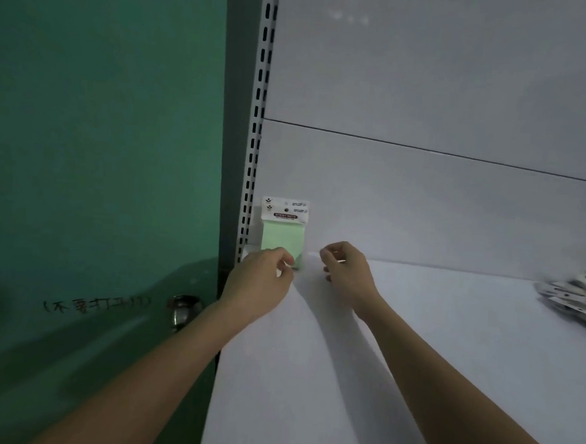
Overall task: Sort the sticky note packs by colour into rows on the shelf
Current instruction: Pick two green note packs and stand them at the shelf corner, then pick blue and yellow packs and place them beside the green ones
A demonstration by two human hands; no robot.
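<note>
1. I see the green pack (pixel 283 236) standing upright in the back left corner of the shelf (pixel 415 332), against the back panel.
2. My left hand (pixel 261 274) is at its lower edge, fingers curled; they seem to pinch the pack's bottom corner.
3. My right hand (pixel 345 266) hovers just right of the pack, fingers curled, holding nothing I can make out.
4. More packs (pixel 578 294) lie heaped at the far right.
5. A green door (pixel 99 175) with a knob (pixel 181 312) stands left of the slotted upright (pixel 256 133).

left hand (pixel 264 271) fingers curled, right hand (pixel 345 264) curled
</note>
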